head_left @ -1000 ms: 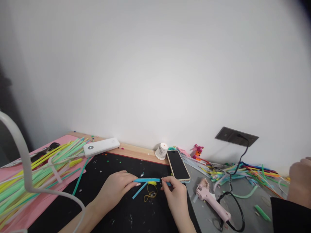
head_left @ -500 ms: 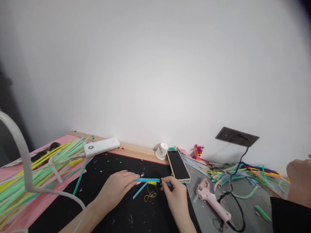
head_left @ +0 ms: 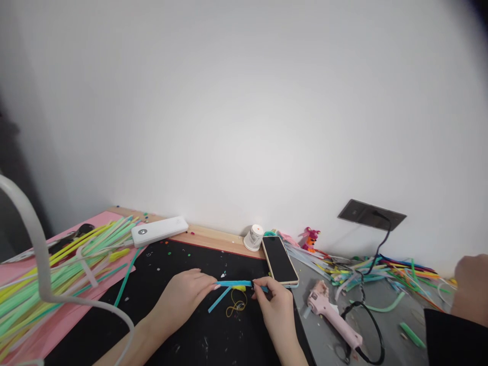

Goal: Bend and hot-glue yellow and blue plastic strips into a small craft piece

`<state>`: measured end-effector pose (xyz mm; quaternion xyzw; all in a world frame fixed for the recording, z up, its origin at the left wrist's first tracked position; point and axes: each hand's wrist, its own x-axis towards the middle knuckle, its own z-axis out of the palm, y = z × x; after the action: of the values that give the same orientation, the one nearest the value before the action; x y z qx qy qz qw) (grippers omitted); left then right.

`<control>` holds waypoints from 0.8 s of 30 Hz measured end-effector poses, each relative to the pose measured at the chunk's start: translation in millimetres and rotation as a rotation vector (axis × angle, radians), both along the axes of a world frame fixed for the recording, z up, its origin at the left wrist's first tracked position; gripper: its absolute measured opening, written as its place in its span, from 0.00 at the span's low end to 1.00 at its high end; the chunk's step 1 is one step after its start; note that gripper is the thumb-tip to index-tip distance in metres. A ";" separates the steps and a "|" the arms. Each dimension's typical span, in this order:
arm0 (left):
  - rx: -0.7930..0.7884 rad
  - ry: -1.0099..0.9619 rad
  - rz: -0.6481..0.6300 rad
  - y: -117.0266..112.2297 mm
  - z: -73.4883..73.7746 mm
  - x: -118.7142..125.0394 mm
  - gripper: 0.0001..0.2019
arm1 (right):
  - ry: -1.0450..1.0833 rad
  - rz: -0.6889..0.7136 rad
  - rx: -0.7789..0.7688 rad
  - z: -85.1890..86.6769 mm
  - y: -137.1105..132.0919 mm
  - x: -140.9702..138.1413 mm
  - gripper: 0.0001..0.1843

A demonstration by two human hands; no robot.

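A blue pipe cleaner (head_left: 234, 283) is stretched level between my two hands, low over the black mat. My left hand (head_left: 186, 293) pinches its left end between thumb and fingers. At the other end, my right hand (head_left: 276, 303) is closed on the strip, with a small dark thing at its fingertips that I cannot make out. A second blue strip (head_left: 219, 301) slants down below the held one; whether they are joined is unclear. Just beneath lie a small yellow piece (head_left: 239, 288) and a thin yellow loop (head_left: 236, 308).
A phone (head_left: 280, 259) and an upturned paper cup (head_left: 253, 238) stand behind my right hand. Pipe cleaners (head_left: 87, 259) cover pink paper at left, beside a white power bank (head_left: 160, 231). At right are a pink glue gun (head_left: 335, 317) and another person's hand (head_left: 473, 284).
My left fingers have shifted slightly left along the blue pipe cleaner. My right hand stays in place. The other person's hand at the right has dropped a little.
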<state>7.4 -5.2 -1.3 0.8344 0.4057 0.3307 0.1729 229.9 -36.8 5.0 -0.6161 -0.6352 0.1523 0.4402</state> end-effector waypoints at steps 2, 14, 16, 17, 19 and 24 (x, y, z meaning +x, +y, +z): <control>-0.048 0.025 0.033 0.6 -1.5 -0.4 0.13 | 0.020 0.002 -0.007 -0.5 0.1 -0.8 0.09; -0.134 0.023 0.062 1.0 -4.7 0.8 0.12 | 0.054 0.044 -0.019 0.9 -1.9 -7.6 0.09; -0.132 0.022 0.060 0.4 -3.2 0.6 0.12 | 0.058 0.047 -0.016 0.8 -1.5 -7.5 0.08; -0.129 0.021 0.057 0.2 -3.0 0.4 0.12 | 0.058 0.048 -0.015 0.8 -1.3 -7.4 0.08; -0.122 0.017 0.051 0.3 -3.7 0.1 0.12 | 0.058 0.049 -0.011 0.8 -1.3 -7.5 0.08; -0.140 0.003 0.051 1.6 -7.2 0.6 0.12 | 0.061 0.050 -0.008 0.7 -2.6 -8.0 0.09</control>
<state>8.1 -3.5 -8.5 0.8101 0.4495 0.3043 0.2218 221.9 -39.4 5.7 -0.5969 -0.6360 0.1845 0.4530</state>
